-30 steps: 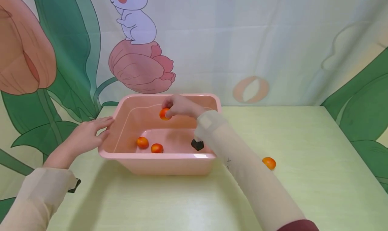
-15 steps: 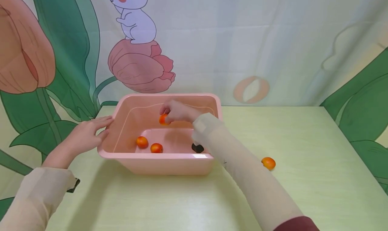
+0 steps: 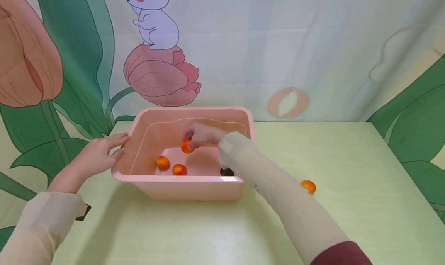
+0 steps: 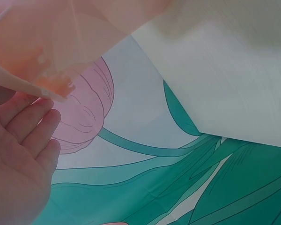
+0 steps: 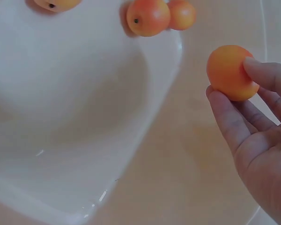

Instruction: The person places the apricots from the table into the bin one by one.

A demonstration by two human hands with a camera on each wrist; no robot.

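Note:
A pink tub (image 3: 187,187) stands on the table. My right hand (image 3: 205,133) is inside its opening, pinching a small round orange-red fruit (image 3: 187,146) between thumb and fingers. In the right wrist view this fruit (image 5: 232,72) hangs clear of the tub floor. Two similar fruits, a left one (image 3: 162,163) and a right one (image 3: 179,170), lie on the tub's bottom. My left hand (image 3: 101,153) rests on the tub's left rim with fingers extended. From the left wrist, that hand's fingers (image 4: 35,124) appear fairly straight against the rim's underside.
Another orange fruit (image 3: 308,186) lies on the pale table (image 3: 361,172) right of the tub, partly behind my right sleeve. A curtain (image 3: 222,64) printed with tulips and a white animal hangs behind the table. The tub's walls (image 5: 201,140) surround my right hand.
My right hand has lowered deeper into the tub with the fruit, shifting slightly left. The left hand stays at the rim, and the other fruits keep their places.

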